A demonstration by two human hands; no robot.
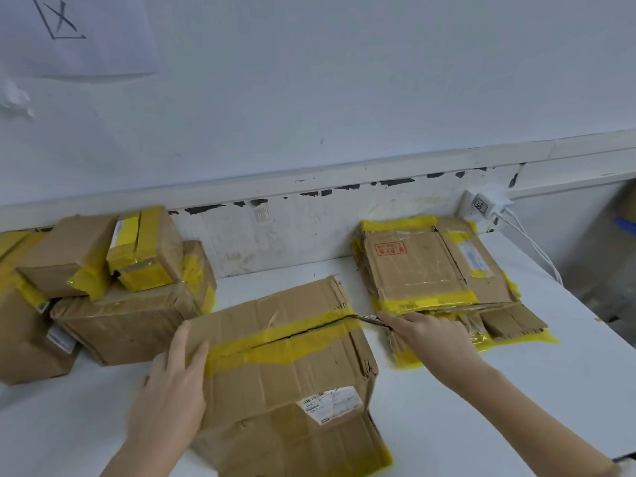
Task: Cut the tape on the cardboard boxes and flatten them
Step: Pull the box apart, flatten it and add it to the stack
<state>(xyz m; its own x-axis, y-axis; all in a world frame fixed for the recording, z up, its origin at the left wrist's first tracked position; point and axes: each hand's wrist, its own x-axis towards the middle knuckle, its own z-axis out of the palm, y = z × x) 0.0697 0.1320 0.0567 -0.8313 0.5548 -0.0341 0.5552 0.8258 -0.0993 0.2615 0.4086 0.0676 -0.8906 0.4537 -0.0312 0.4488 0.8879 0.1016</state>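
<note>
Item: brown corrugated cardboard box (285,359) with a band of yellow tape (275,342), standing on the white tabletop (481,407) at centre, just toward 6 o'clock. The tape was already split along most of the seam, the dark slit running toward 3 o'clock.

Left hand (172,383): at 9 o'clock of the box, fingers lying straight against its left side and top edge, bracing it, gripping nothing.

Right hand (426,330): at 3 o'clock of the box, fingers curled round a small metal cutting tool (370,319) whose tip met the slit's end; the tool's kind could not be told.

Stock: flattened cartons (437,280) stacked at 2 o'clock; uncut taped boxes (113,280) piled at 10 o'clock.

Hazards, as judged: the blade could jump clear of the edge toward the flattened cartons if pulled hard; the box could slide under one-sided bracing; uncut tape down the end face could resist flattening and tear the board.
</note>
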